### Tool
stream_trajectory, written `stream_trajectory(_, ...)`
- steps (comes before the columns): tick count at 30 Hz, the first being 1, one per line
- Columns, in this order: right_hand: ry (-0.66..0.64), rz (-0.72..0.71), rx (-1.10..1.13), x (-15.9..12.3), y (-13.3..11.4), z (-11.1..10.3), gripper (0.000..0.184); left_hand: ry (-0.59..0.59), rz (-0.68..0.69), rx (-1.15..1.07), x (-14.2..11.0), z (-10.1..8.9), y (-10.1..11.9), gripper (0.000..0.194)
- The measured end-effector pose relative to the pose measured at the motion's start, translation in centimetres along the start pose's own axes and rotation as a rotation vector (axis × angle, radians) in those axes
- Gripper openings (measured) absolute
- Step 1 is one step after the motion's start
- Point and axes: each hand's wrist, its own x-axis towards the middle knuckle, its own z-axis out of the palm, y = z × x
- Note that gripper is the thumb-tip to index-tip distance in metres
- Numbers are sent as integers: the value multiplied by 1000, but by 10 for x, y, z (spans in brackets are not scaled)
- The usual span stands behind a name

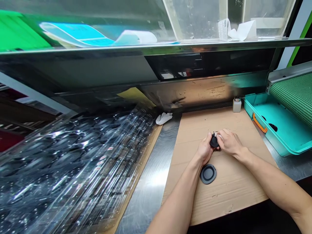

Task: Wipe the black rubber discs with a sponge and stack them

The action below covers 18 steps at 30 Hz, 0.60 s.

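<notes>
My left hand (205, 149) is closed on a small black round part (214, 141), held above the cardboard sheet (195, 130). Over the part's upper right side, my right hand (230, 142) is closed with its fingers bent, pinching a bit of white cloth or paper (219, 136) against it. The fingers cover much of the part, so its full shape is hidden. Just below my left wrist a dark grey round disc (208, 174) with a raised ring lies flat on the cardboard.
Stacked clear plastic trays (80, 162) with dark parts fill the left side. A crumpled white cloth (163, 118) lies beside them. At the back right are a small bottle (237, 104), a turquoise bin (282, 143) holding black parts, and a green conveyor belt (294, 91). A metal shelf (136, 48) crosses above.
</notes>
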Motion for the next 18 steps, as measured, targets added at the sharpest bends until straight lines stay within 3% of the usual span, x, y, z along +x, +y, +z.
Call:
stream_trajectory(8, -63, 82, 26, -3, -5, -1, 20, 61, 6, -61, 6, -9, 6, 37)
stream_trajectory(15, 86, 78, 90, -1, -14, 6, 21, 12, -47, -177, 8, -5, -3, 34)
stream_trajectory(18, -9, -20, 100, -2, -18, 5, 21, 54, -8, -139, 5, -5, -6, 32)
